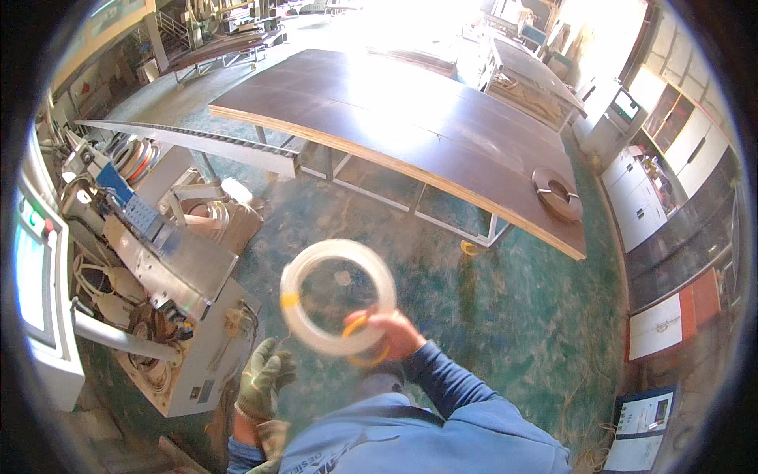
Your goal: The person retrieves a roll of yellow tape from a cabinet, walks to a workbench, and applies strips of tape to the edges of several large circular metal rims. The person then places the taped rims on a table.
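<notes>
My right hand [394, 332] grips the lower right side of a coil of pale edge banding [339, 247], held up in front of my body. A patch of yellow tape shows on the coil's left side, and a thin orange-yellow ring [368, 359] hangs at the fingers of that hand. Low and to the left, my left hand [266, 379] wears a grey-green work glove. Its fingers are partly bent, and another glove [272, 441] shows by the wrist; how that glove is held is not clear.
At the left stands a machine with a metal plate [198, 266] and a lit control panel [35, 272]. A large dark board [379, 112] rests on a metal frame ahead, bearing a brown coil [556, 194] at its right end. White cabinets [633, 201] line the right wall.
</notes>
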Action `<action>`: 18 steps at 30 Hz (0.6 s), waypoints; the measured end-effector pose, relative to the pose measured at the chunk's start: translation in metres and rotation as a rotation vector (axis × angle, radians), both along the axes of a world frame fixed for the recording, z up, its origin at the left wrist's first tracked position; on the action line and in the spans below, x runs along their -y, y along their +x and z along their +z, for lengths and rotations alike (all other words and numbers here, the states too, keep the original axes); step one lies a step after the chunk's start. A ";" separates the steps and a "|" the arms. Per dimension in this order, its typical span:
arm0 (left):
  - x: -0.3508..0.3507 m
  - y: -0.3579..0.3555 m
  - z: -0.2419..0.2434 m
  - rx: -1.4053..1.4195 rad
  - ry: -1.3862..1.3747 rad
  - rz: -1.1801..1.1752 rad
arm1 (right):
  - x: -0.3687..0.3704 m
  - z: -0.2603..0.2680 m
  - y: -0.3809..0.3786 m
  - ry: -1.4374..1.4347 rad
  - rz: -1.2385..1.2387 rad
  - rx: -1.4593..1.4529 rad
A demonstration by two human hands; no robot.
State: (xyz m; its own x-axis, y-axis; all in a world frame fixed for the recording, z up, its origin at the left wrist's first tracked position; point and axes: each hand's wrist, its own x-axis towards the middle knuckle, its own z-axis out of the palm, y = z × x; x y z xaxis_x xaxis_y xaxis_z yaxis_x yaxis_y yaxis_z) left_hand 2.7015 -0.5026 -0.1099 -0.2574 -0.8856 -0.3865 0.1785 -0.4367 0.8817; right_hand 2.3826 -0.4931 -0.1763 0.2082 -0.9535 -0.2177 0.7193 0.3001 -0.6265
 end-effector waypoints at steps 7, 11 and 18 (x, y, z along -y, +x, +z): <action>0.012 -0.070 -0.012 -0.235 0.151 -0.176 | 0.162 -0.006 -0.271 -0.243 -0.326 -0.034; 0.032 -0.107 -0.007 -0.250 0.139 -0.220 | 0.235 -0.057 -0.418 0.168 -0.739 -0.253; 0.074 -0.156 -0.036 -0.316 0.366 0.401 | 0.208 -0.022 -0.237 -0.034 0.108 -0.386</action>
State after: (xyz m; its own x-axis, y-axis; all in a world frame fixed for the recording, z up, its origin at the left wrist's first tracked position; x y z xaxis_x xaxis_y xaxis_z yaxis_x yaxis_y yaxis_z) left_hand 2.5451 -0.5767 -0.1460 -0.0840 -0.7615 -0.6427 0.6186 -0.5455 0.5655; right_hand 2.1453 -0.7006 -0.1981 0.2168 -0.9387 -0.2680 0.3942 0.3353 -0.8557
